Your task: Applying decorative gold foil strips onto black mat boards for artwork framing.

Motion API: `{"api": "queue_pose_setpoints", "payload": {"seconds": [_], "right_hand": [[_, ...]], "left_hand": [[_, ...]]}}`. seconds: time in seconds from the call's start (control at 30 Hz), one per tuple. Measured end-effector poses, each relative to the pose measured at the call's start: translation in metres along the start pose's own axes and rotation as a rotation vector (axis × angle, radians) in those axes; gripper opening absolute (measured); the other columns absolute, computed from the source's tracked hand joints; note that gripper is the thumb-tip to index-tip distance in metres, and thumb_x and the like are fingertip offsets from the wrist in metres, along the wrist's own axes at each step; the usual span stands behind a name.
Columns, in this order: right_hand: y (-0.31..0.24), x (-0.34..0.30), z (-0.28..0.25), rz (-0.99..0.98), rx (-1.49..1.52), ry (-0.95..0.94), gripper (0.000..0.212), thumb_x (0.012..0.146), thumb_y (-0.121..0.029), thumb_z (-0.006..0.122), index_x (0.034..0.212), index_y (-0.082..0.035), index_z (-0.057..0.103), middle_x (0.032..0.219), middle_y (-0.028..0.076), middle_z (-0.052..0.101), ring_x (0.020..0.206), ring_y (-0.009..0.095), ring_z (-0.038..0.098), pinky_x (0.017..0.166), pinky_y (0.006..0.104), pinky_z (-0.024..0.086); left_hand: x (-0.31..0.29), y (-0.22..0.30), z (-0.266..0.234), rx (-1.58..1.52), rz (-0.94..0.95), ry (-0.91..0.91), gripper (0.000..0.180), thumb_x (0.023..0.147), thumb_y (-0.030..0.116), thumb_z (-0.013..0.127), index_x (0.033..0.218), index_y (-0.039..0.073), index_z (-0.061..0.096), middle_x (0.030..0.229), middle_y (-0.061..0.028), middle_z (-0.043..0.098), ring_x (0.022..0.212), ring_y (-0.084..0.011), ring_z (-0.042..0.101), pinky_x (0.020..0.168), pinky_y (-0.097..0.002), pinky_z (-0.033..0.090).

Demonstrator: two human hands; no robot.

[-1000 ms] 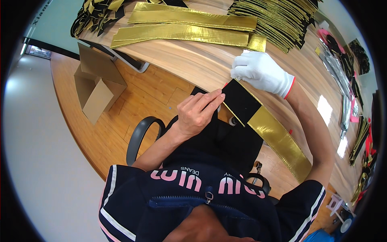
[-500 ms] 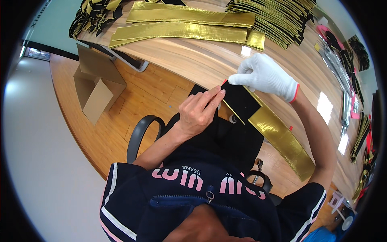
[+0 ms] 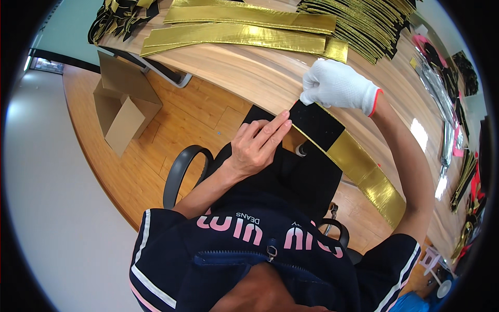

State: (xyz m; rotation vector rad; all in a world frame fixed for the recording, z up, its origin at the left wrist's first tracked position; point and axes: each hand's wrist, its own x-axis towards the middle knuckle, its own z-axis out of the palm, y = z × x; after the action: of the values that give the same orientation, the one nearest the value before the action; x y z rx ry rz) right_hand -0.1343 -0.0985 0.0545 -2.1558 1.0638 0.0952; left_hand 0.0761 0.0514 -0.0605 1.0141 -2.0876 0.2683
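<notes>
A gold strip with a black patch at one end [image 3: 368, 174] slants from the table's near edge down toward my right forearm. My right hand [image 3: 340, 86], in a white knit glove with a red cuff, has its fingers pinched together at the far corner of the black end. My bare left hand [image 3: 257, 143] is at the near corner of that end. Its index and middle fingertips press on the edge, the other fingers are bent, and the thumb is hidden beneath.
Long gold strips [image 3: 234, 39] lie across the wooden table [image 3: 244, 78]. Beyond them is a dense row of stacked gold-and-black strips [image 3: 358, 26], with a black-and-gold heap [image 3: 122, 18] at far left. Silver strips [image 3: 434, 86] lie at right. An open cardboard box [image 3: 125, 125] sits on the floor.
My right hand has moved slightly away from me. The black end now lies flatter and wider in view, and the strip has shifted a little to the right. My left hand has hardly moved.
</notes>
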Motion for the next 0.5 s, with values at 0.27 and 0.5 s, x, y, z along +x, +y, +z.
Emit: {"api": "queue_pose_setpoints", "payload": {"seconds": [0.27, 0.5], "right_hand": [[-0.014, 0.013, -0.010, 0.063, -0.165, -0.098, 0.025, 0.084, -0.021, 0.083, 0.076, 0.000, 0.072, 0.062, 0.008, 0.068, 0.056, 0.017, 0.069, 0.057, 0.0311, 0.054], [-0.008, 0.012, -0.014, 0.164, 0.134, -0.118, 0.028, 0.083, -0.023, 0.086, 0.076, 0.000, 0.071, 0.063, 0.008, 0.069, 0.057, 0.016, 0.069, 0.052, 0.0287, 0.054]], "left_hand": [[-0.005, -0.006, -0.003, 0.091, 0.025, -0.046, 0.047, 0.082, 0.002, 0.065, 0.128, 0.008, 0.074, 0.141, 0.0000, 0.070, 0.090, -0.0193, 0.066, 0.075, -0.0306, 0.043], [0.001, -0.001, -0.007, 0.083, -0.012, -0.043, 0.044, 0.081, 0.000, 0.073, 0.124, 0.010, 0.076, 0.132, 0.0000, 0.075, 0.091, -0.0195, 0.065, 0.078, -0.0312, 0.044]]}}
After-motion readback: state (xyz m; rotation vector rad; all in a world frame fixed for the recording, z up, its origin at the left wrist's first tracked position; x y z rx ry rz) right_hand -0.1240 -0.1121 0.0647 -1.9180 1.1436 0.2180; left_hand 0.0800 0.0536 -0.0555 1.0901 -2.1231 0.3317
